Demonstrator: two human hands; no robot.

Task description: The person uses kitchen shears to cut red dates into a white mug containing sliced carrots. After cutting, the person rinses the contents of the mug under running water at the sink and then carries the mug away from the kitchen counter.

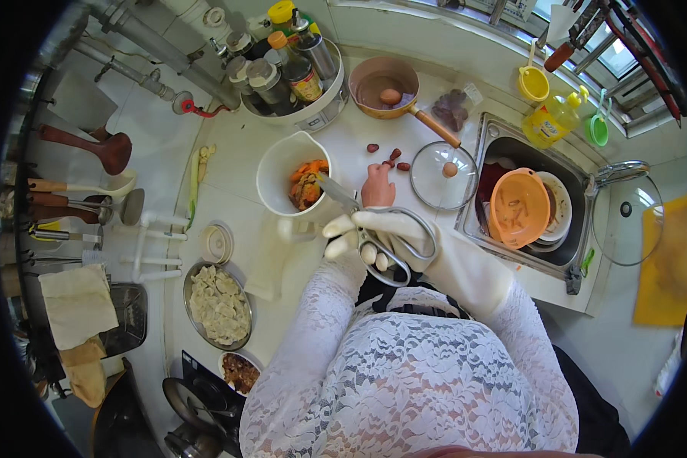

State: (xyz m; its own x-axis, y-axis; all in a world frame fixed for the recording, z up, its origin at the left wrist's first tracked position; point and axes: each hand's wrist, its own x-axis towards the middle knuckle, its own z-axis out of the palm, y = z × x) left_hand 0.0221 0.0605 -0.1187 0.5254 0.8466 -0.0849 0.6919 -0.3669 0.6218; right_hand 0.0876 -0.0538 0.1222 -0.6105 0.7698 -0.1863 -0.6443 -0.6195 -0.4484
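My right hand (398, 222), in a white rubber glove, grips metal scissors (341, 196) by their looped handles. The blades point left over the rim of a white plastic pitcher (272, 172), which holds orange and brown food pieces (307, 186). Beyond the glove, my bare left hand (378, 187) reaches down to the counter. Its fingertips are at a small group of red dates (395, 153); whether they pinch one is hidden. The left wrist and forearm are partly covered by the glove and scissors.
A pot (384, 86) holding an egg stands behind the dates, near a glass lid (443, 174). On the right, the sink (572, 214) contains an orange colander (521, 207) and bowls. Seasoning bottles (303, 74) stand behind the pitcher. A plate of dumplings (220, 306) lies at left.
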